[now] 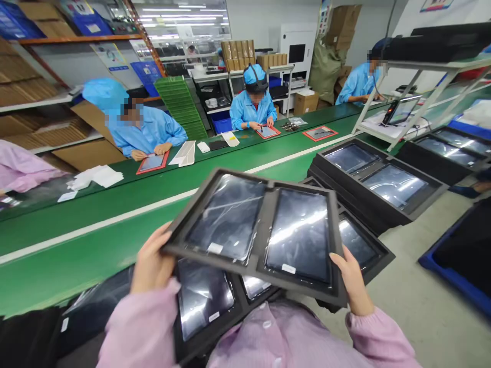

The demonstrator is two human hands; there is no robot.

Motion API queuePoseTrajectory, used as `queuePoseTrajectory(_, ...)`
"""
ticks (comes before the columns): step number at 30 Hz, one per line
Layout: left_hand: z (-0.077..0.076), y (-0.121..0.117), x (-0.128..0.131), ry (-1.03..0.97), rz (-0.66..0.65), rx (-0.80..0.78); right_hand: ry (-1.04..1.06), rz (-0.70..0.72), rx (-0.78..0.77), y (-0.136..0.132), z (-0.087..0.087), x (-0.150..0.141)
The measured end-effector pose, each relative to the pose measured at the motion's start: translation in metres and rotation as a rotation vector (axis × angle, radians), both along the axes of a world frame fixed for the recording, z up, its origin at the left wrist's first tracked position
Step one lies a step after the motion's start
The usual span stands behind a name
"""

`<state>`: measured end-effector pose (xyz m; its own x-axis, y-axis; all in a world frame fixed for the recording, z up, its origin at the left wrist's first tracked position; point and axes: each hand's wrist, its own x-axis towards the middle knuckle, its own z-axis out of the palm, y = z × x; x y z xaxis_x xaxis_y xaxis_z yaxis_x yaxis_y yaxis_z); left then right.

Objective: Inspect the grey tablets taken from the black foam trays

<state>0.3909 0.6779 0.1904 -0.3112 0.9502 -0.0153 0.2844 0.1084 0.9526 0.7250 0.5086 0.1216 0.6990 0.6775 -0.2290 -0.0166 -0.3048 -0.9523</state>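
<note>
A black foam tray [251,263] is held up in front of my body, tilted, its left side higher than its right. In its two cutouts lie a left screen panel [230,217] and a right screen panel [297,235], both glossy and dark, each with a small white label. My left hand [153,258] grips the tray's left corner, and my right hand [351,278] pinches its right edge with the thumb on top. Below it, another foam tray with a dark panel [205,294] is partly covered by the held one.
Stacked foam trays [383,174] with panels stand on the right. A green conveyor belt [95,245] with a white line runs across ahead. Beyond it, several people in blue work over red-framed panels [153,162]. A white rack [387,138] stands over the belt at right; a blue-edged bin [452,278] sits lower right.
</note>
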Motion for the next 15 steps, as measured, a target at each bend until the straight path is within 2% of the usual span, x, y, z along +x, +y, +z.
queuePoseTrajectory(2,-0.007,0.037,0.056,-0.166,-0.047,0.014,-0.019,-0.216,0.001,-0.02,-0.003,0.008)
queuePoseTrajectory(4,-0.017,0.069,0.113,-0.274,-0.149,0.019,-0.026,-0.378,0.024,-0.037,-0.008,0.011)
queuePoseTrajectory(7,-0.036,0.102,0.187,-0.324,-0.269,-0.006,-0.074,-0.509,0.008,-0.058,-0.019,0.01)
queuePoseTrajectory(10,-0.064,0.116,0.232,-0.289,-0.357,-0.065,-0.229,-0.45,-0.182,-0.073,-0.042,0.01)
queuePoseTrajectory(13,-0.097,0.116,0.247,-0.209,-0.395,-0.135,-0.436,-0.271,-0.407,-0.084,-0.069,0.013)
queuePoseTrajectory(15,-0.115,0.116,0.25,-0.17,-0.401,-0.171,-0.53,-0.217,-0.463,-0.089,-0.083,0.016)
